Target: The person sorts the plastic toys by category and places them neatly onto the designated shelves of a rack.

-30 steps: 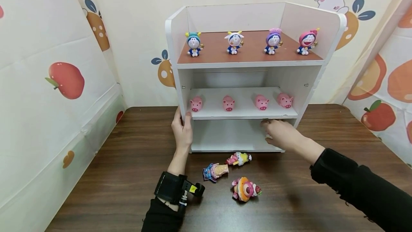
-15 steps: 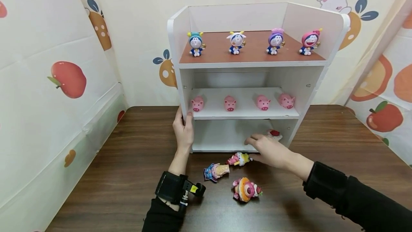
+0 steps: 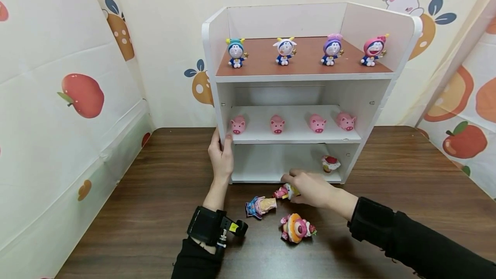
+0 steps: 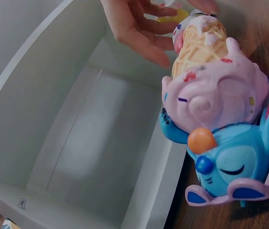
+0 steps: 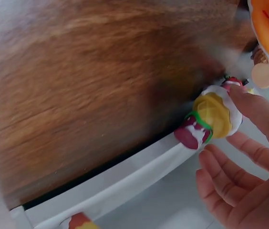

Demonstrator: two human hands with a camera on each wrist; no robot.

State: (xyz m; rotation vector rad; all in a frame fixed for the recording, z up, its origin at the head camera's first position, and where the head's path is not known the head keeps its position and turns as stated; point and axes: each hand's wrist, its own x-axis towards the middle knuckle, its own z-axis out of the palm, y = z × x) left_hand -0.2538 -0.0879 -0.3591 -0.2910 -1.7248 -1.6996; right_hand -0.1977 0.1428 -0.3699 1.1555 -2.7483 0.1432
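Observation:
My left hand grips the left side panel of a white display shelf, thumb at the front edge. My right hand is at a small pink, white and yellow figurine lying before the shelf. In the right wrist view, its thumb touches the figurine; the other fingers lie loosely spread beside it. A blue-and-pink ice-cream-cone figurine lies to the left, large in the left wrist view. Nearer me is a figurine with an orange ring.
A red-topped white figurine stands at the right of the bottom shelf. Several pink pigs line the middle shelf. Several blue hooded figures stand on the brown top shelf. The shelf stands on a dark wooden table.
My right hand has left the bottom shelf's right end, where the red-topped figurine now shows, and moved left and toward me to the lying figurine. My left hand keeps its grip.

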